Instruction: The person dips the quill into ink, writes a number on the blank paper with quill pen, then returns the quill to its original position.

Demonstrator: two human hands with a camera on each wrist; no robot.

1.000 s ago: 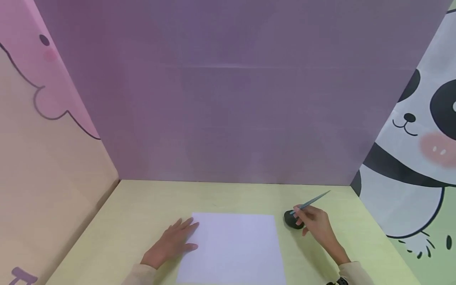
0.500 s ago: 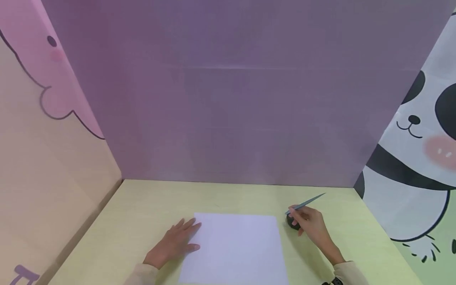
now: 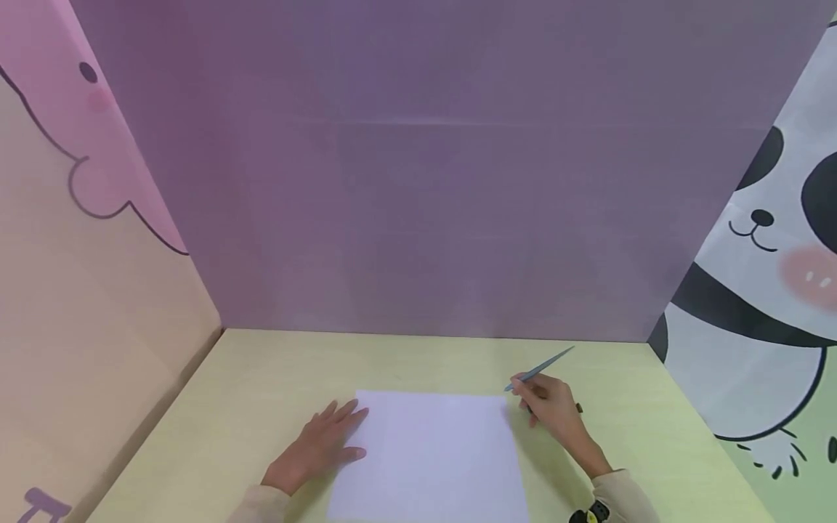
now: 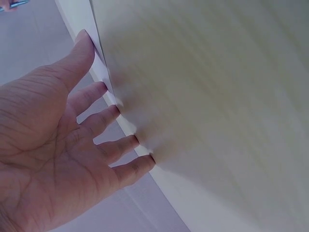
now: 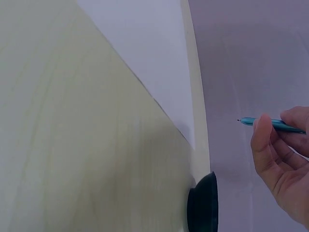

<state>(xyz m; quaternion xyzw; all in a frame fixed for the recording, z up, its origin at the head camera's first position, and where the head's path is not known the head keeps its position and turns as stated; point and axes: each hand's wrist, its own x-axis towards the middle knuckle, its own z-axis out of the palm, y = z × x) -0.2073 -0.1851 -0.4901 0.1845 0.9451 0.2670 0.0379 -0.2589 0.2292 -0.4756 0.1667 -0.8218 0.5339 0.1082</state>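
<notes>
Head view has your left hand (image 3: 315, 447) spread at the paper (image 3: 431, 457)'s 9 o'clock edge and your right hand (image 3: 552, 407) pinching the pen (image 3: 548, 363) near the 2 o'clock corner, apparently readied, so next likely calls for lowering it inward.

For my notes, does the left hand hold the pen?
No, in the head view the right hand holds the pen, not the left hand.

Blue-grn pen (image 3: 548, 362), wht paper (image 3: 431, 457), pale yel. tbl (image 3: 275, 370), purple bkgd (image 3: 425, 189)
</notes>
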